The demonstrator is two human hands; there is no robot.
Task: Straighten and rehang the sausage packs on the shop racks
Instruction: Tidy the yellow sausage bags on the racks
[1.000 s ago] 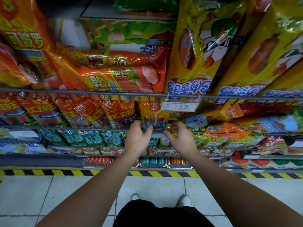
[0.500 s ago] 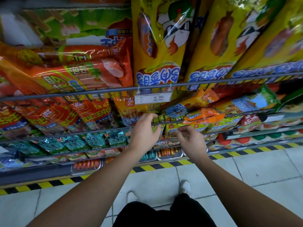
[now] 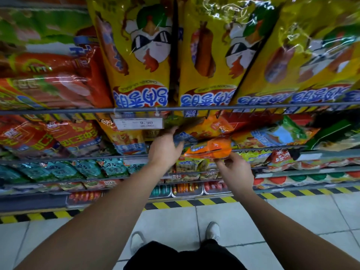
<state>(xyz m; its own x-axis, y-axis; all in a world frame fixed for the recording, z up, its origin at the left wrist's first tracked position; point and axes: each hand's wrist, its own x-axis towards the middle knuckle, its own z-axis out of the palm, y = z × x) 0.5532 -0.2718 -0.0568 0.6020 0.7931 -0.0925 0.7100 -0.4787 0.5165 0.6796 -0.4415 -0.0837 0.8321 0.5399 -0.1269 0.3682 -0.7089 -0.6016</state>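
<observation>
Right hand pinches orange pack; left hand grip unclear (fingertips hidden). Level it squarely before rehanging on rack.

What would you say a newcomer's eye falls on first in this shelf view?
The large yellow packs with a cartoon rooster in sunglasses, hanging across the top rack. Below them, at centre, the left hand reaches in just under the 9.90 price tag, while the right hand pinches an orange pack at its lower edge.
</observation>
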